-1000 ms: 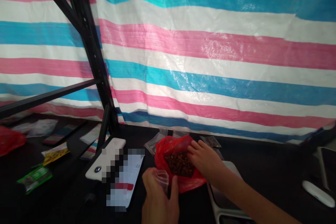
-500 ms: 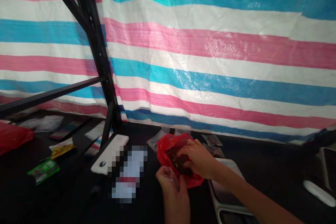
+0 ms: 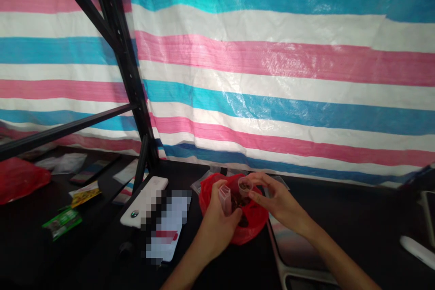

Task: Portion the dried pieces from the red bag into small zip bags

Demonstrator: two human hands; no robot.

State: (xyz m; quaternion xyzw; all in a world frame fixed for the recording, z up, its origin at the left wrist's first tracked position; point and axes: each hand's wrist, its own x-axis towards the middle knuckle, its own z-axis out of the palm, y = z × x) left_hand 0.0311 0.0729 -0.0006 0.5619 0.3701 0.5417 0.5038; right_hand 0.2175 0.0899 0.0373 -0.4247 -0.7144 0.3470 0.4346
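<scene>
A red plastic bag (image 3: 254,230) stands open on the black table, with dark brown dried bits (image 3: 242,202) inside. My left hand (image 3: 215,226) is closed around a small clear plastic bag (image 3: 224,198), its mouth held open above the red bag's left side. Between the thumb and fingers of my right hand (image 3: 282,204) is a small clear plastic cup (image 3: 244,186) with some brown bits in it. The cup is over the red bag, just right of the clear bag and apart from it.
A flat scale (image 3: 295,244) lies under my right forearm. Left of the red bag are a white device (image 3: 144,201) and a phone (image 3: 170,226). Green (image 3: 63,223) and yellow (image 3: 84,194) packets lie farther left, near a black metal post (image 3: 127,68). A striped sheet (image 3: 272,63) hangs behind.
My right hand has come up out of the brown bits with the small cup now visible in it. My left hand has risen over the red bag, bringing the clear bag upright.
</scene>
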